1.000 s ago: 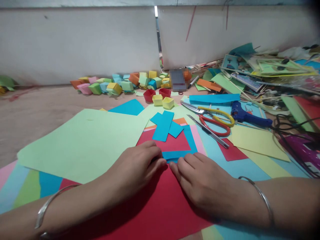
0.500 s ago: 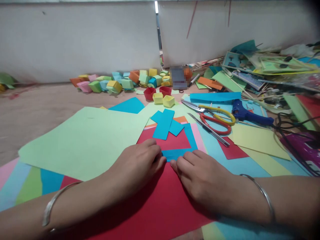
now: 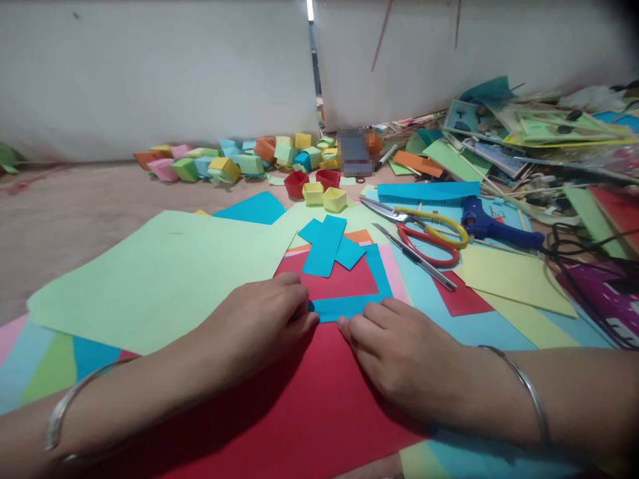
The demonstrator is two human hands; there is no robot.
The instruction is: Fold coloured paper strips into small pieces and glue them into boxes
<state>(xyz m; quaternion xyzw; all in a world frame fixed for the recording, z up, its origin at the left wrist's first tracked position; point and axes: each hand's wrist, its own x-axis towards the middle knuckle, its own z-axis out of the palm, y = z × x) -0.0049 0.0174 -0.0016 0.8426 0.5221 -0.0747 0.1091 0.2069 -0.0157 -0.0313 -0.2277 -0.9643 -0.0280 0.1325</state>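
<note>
Both forearms reach in from the lower corners, each with a silver bangle at the wrist, and the hands meet near the middle of the view, backs up and wrists low over the red paper sheet (image 3: 319, 392). The left hand (image 3: 264, 316) angles inward with its fingers curled under, thumb and forefinger closed on the left end of the blue paper strip (image 3: 344, 309). The right hand (image 3: 399, 352) mirrors it: bent fingers lie over the strip's right part, thumb tip at the near edge, pinching it; the contact itself is partly hidden beneath the knuckles. The strip lies crosswise on the red sheet, just nearer than two crossed blue paper pieces (image 3: 324, 246). To the left is a large pale green sheet (image 3: 164, 286); to the right, scissors (image 3: 410, 218) with one red and one yellow handle lie beside a craft knife (image 3: 424, 264), and a blue glue gun (image 3: 494, 227) is just past them. Compared with a second ago, the left hand has slid outward to the left, so the gap between the thumbs is wider and more of the strip shows there, while the right hand has barely moved.
</note>
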